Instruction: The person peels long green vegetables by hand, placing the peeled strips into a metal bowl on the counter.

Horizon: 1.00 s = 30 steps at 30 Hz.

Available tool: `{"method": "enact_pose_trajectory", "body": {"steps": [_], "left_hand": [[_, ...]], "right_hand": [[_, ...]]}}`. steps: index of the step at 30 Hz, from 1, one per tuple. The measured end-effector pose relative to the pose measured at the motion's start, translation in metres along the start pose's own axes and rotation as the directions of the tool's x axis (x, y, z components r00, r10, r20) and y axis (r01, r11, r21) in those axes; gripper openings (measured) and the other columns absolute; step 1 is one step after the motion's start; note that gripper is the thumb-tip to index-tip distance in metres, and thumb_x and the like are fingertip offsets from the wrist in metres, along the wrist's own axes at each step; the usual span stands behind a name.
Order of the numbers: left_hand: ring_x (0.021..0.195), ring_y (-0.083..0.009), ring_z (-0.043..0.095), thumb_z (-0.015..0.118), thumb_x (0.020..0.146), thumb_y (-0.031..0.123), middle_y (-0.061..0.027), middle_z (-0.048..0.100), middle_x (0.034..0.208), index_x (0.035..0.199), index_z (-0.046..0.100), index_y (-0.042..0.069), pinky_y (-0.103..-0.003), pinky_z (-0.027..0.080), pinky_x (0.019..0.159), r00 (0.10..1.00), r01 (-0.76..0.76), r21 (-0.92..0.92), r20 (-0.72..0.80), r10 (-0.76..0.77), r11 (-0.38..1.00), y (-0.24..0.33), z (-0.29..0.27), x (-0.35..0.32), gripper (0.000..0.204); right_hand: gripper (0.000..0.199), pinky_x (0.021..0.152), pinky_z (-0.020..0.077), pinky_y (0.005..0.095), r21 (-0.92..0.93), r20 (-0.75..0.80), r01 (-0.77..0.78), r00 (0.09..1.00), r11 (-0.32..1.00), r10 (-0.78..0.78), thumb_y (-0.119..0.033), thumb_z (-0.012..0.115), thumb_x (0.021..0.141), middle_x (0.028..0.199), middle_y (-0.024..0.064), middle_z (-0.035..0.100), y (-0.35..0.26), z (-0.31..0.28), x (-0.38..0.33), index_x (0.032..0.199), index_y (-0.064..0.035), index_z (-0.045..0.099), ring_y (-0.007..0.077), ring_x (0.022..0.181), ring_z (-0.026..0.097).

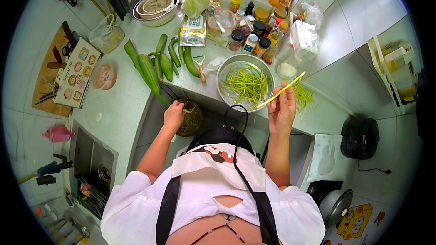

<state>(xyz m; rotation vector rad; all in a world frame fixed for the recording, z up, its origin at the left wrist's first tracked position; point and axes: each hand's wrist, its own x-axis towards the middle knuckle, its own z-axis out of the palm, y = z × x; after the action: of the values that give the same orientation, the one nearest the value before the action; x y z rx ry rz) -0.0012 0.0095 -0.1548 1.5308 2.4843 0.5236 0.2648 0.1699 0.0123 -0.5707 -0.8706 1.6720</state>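
"Position check from your end: where is the green stem [292,82] lying?"

"I'm watching from afar, and the right hand [282,115] is pinching it between thumb and fingers, both ends sticking out past the grip"

"Which way is its long axis running?"

"Slantwise: one end is pointing away from the body and to the right, while the other is slanting toward the body and leftward. That lower end is overlapping the near right rim of the metal bowl [220,77] in my view, and I'm not able to tell whether they're touching. Cut stems [247,84] are lying loose inside the bowl"

"And the left hand [172,115]?"

"It's hovering well apart from the stem, down beyond the counter edge, by a round container [201,118] that's holding green scraps. Its fingertips are bunching close together, but I'm not managing to tell whether they're gripping anything. From there the stem is lying off to the right, with its lower end facing the left hand's side"

"So which hand is sitting nearer the bowl?"

"The right, with more loose stems [304,97] lying just beyond it on the counter"
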Motion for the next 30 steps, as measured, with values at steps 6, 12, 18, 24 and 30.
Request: {"method": "enact_pose_trajectory", "body": {"steps": [6, 12, 18, 24, 30], "left_hand": [[0.084, -0.0301, 0.060, 0.063, 0.079, 0.017, -0.0106, 0.059, 0.090, 0.092, 0.064, 0.007, -0.040, 0.048, 0.071, 0.986, 0.036, -0.077, 0.166, -0.022, 0.996, 0.015, -0.020, 0.002, 0.016], [0.075, -0.0275, 0.061, 0.063, 0.081, 0.012, -0.0115, 0.061, 0.091, 0.101, 0.063, 0.005, -0.032, 0.048, 0.067, 0.929, -0.365, -0.555, -0.160, 0.335, 0.748, 0.134, -0.091, 0.019, 0.021], [0.070, -0.0263, 0.061, 0.065, 0.079, 0.011, -0.0102, 0.061, 0.085, 0.098, 0.063, 0.006, -0.033, 0.050, 0.063, 0.850, -0.513, -0.578, -0.241, 0.469, 0.634, 0.172, -0.090, 0.020, 0.020], [0.069, -0.0294, 0.060, 0.065, 0.078, 0.010, -0.0099, 0.060, 0.080, 0.086, 0.062, 0.006, -0.035, 0.049, 0.061, 0.875, -0.484, -0.455, -0.246, 0.417, 0.747, 0.177, -0.085, 0.026, 0.010], [0.069, -0.0283, 0.060, 0.065, 0.076, 0.010, -0.0092, 0.059, 0.080, 0.085, 0.061, 0.007, -0.036, 0.049, 0.062, 0.828, -0.557, -0.357, -0.309, 0.468, 0.750, 0.182, -0.080, 0.038, 0.010]], "right_hand": [[0.015, 0.052, 0.0435, 0.0186, -0.116, 0.022, -0.005, 1.000, 0.993, 0.007, -0.015, 0.049, 0.094, 0.090, 0.0049, 0.060, 0.006, 0.003, -0.012, 0.106, -0.0067, 0.049, 0.0066, 0.061, 0.052], [0.013, 0.059, 0.0464, 0.0202, -0.226, 0.033, -0.018, 0.999, 0.974, 0.026, -0.015, 0.048, 0.094, 0.092, 0.0057, 0.060, 0.011, 0.007, -0.021, 0.105, -0.0064, 0.049, 0.0074, 0.066, 0.054], [0.012, 0.061, 0.0468, 0.0207, -0.244, 0.079, -0.026, 0.996, 0.969, 0.046, -0.014, 0.046, 0.094, 0.094, 0.0066, 0.060, 0.012, 0.008, -0.024, 0.104, -0.0055, 0.048, 0.0084, 0.068, 0.056], [0.015, 0.057, 0.0425, 0.0199, -0.523, 0.091, 0.100, 0.994, 0.846, -0.061, -0.015, 0.053, 0.092, 0.084, 0.0042, 0.058, 0.002, -0.001, -0.022, 0.101, -0.0034, 0.054, 0.0080, 0.067, 0.054], [0.010, 0.053, 0.0418, 0.0206, -0.551, 0.021, 0.097, 0.995, 0.829, -0.103, -0.010, 0.061, 0.087, 0.073, 0.0037, 0.058, -0.022, -0.022, -0.014, 0.092, -0.0020, 0.059, 0.0091, 0.060, 0.053]]}}
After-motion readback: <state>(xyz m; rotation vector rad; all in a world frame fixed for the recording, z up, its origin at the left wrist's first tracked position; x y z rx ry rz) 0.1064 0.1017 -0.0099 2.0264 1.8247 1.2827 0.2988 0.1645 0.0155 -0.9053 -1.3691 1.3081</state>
